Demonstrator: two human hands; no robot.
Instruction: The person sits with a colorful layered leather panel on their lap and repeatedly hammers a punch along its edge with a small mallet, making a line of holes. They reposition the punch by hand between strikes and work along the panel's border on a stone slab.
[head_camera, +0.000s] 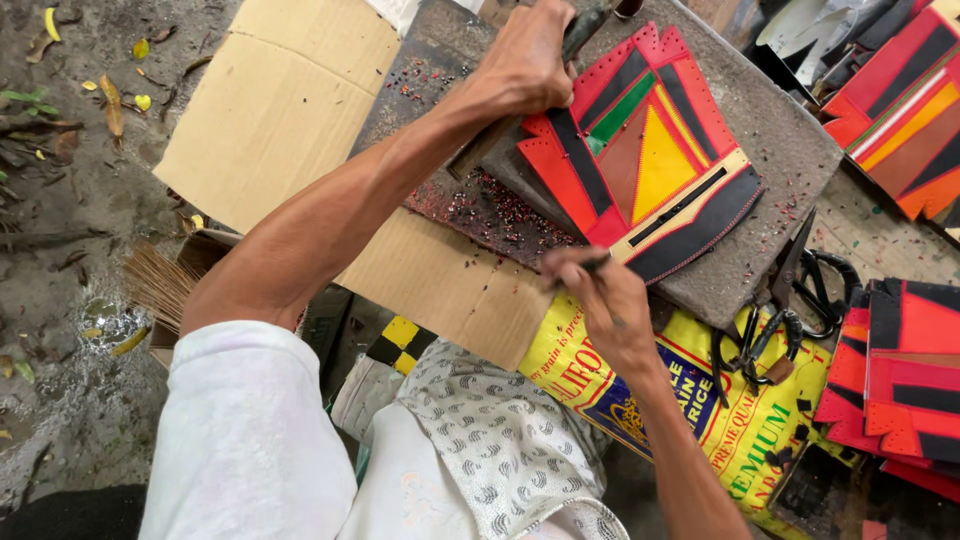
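The left hand (525, 60) is closed in a fist around the handle of a hammer (520, 115), whose dark head shows just past the knuckles near the far edge of the work slab, while the wooden handle runs down and out below the wrist. The right hand (605, 300) pinches a thin dark punch (590, 265) between thumb and fingertips, its tip set against the near corner of the patchwork piece (640, 150). That piece, made of red, black, yellow, green and brown panels with a cream strip along one side, lies flat on a grey stone slab (790, 150), covering most of its middle and reaching toward its near edge. Small red and black punched bits are scattered over the slab on the left side of the piece. Under the slab's left edge lies a sheet of brown cardboard (270, 100) spread on the dirt ground, and under its near edge a yellow printed sack (720, 400). A pair of black-handled scissors (785, 310) rests on the sack just beside the slab's near right corner. To the right of the scissors sits a stack of red and black pieces (900, 370), and more coloured pieces (900, 100) lie beyond the slab's far right corner.
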